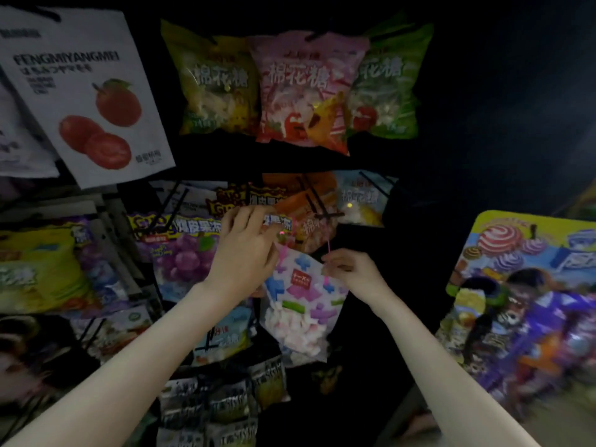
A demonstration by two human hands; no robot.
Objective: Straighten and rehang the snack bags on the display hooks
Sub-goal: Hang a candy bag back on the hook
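Observation:
A clear marshmallow bag [301,304] with pink, blue and green shapes and a red label hangs between my hands in front of the dark display rack. My left hand [246,250] pinches its top left corner, up by the purple grape jelly bags [183,253]. My right hand [351,269] pinches the top right corner, where a thin pink strip sticks up. A black display hook [317,204] juts out just above, carrying an orange bag [306,217]. Which hook the bag's top meets is hidden by my fingers.
Yellow [213,82], pink [306,91] and green [390,88] cotton-candy bags hang in the row above. A white bag with red fruit [87,101] hangs upper left. Yellow-green bags [42,269] are at left, dark packets [225,401] below, a colourful lollipop display [529,301] at right.

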